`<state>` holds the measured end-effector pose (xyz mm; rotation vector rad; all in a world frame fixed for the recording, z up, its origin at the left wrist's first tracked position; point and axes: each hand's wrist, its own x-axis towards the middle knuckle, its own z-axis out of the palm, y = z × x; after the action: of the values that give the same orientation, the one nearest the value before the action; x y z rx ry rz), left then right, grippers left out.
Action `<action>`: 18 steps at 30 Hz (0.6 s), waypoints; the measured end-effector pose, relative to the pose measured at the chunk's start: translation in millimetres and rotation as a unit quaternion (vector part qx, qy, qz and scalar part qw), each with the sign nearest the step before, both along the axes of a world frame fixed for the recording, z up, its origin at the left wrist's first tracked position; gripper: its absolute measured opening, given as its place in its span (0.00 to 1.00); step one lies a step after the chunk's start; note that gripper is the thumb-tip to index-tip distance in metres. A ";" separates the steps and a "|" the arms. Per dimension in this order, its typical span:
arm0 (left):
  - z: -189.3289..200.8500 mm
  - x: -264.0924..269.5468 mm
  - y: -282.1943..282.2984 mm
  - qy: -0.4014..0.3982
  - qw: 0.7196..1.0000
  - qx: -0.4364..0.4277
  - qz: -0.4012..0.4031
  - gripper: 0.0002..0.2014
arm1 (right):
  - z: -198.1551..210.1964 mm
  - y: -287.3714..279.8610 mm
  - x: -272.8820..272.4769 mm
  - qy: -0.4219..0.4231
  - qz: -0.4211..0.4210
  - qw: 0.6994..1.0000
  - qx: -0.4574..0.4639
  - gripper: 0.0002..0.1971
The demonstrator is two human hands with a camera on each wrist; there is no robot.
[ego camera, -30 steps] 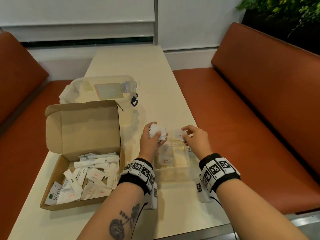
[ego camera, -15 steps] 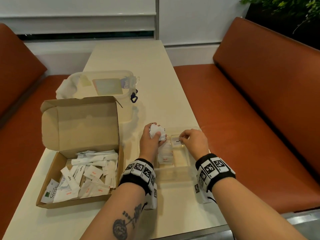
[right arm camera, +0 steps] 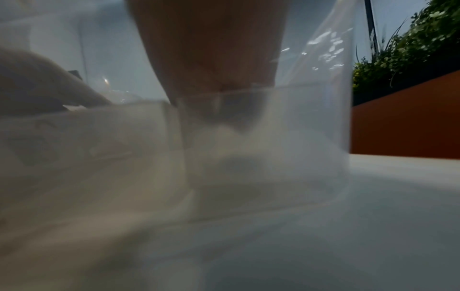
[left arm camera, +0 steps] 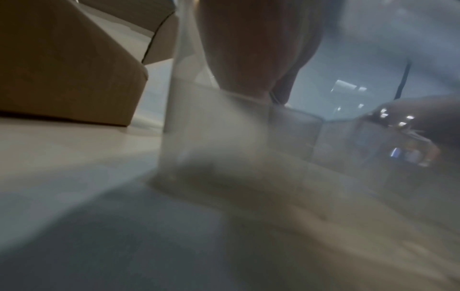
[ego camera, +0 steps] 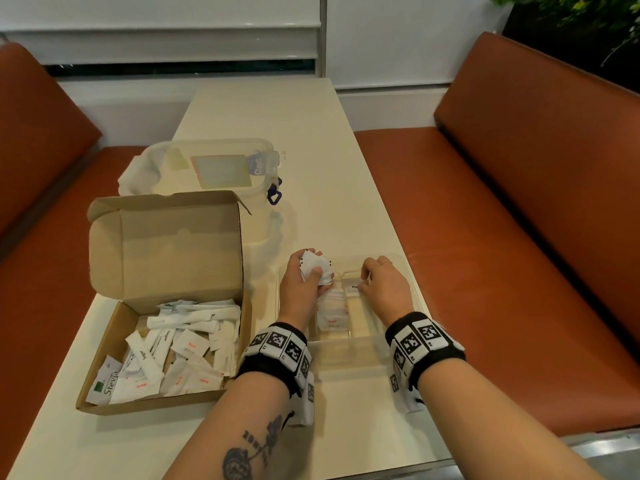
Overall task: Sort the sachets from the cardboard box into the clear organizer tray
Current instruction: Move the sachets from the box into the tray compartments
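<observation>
An open cardboard box [ego camera: 104, 375] at the near left holds several white sachets [ego camera: 180, 348]. Right of it stands the clear organizer tray [ego camera: 408, 271]. My left hand [ego camera: 308, 275] grips a bunch of white sachets [ego camera: 315, 268] above the tray's left side. A stack of salt sachets [ego camera: 333, 313] lies in a left compartment. My right hand [ego camera: 374, 282] pinches a single white pepper sachet [ego camera: 352, 285] low in the middle compartment. Both wrist views are blurred behind the tray wall [left arm camera: 219, 122] [right arm camera: 311, 118], with only my palms showing.
A lidded clear plastic container [ego camera: 207, 168] with a blue clasp stands behind the cardboard box. The box lid [ego camera: 166, 244] stands upright. Orange bench seats [ego camera: 485, 237] flank the narrow cream table [ego camera: 277, 116], whose right edge runs close beside the tray.
My right hand has carried the single sachet from above the tray's far side down into the middle compartment. The left hand keeps its bunch in about the same place.
</observation>
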<state>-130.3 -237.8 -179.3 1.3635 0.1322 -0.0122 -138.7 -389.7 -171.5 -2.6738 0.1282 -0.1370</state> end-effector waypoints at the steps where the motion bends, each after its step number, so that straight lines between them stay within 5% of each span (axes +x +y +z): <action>1: 0.2 0.0 0.0 0.001 1.000 -0.002 -0.001 0.16 | -0.4 0.3 0.4 0.001 0.001 1.000 -0.003 0.02; 18: -2.3 1.1 1.4 0.004 1.000 0.011 -0.013 0.15 | -3.2 8.1 2.3 0.036 0.033 0.996 -0.081 0.04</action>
<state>-129.2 -236.4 -181.7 1.3873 0.1222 -0.0382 -136.4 -381.5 -174.7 -2.8417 0.0535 -0.0313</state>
